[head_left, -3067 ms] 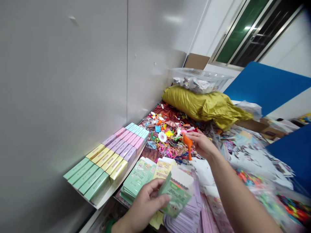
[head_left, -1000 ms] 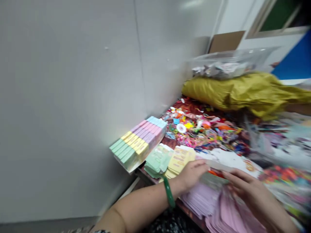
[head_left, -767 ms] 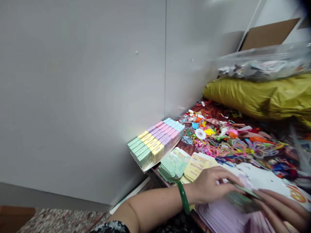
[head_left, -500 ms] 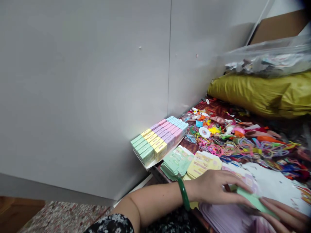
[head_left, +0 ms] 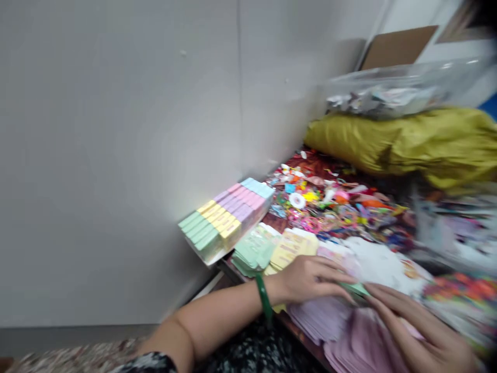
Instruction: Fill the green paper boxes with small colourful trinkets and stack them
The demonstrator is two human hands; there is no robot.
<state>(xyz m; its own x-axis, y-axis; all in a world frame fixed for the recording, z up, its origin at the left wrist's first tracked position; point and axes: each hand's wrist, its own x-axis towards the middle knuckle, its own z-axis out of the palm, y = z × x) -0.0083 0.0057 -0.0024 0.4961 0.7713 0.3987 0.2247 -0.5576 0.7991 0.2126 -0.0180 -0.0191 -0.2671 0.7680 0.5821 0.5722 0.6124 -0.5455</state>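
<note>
My left hand (head_left: 310, 280), with a green bangle (head_left: 264, 296) on its wrist, holds one end of a small light-green box (head_left: 356, 288). At the other end of it are the closed fingers of my right hand (head_left: 419, 324). Much of the box is hidden between the fingers, and the picture is blurred. Beneath both hands lie fanned stacks of lilac flat cartons (head_left: 320, 317) and pinkish-purple flat cartons (head_left: 359, 344). Left of them are piles of green flat cartons (head_left: 254, 249) and yellow flat cartons (head_left: 292, 249).
Rows of pastel boxes (head_left: 229, 215) stand in a tray at the table's left corner by the grey wall (head_left: 116, 155). Colourful hair ties and trinkets (head_left: 334, 204) cover the table's far part. Behind them lie a yellow sack (head_left: 407, 142) and a clear plastic bin (head_left: 411, 72).
The view has swung to the right, so everything sits further left. The green box has turned and shows less between my hands. Both hands still hold it.
</note>
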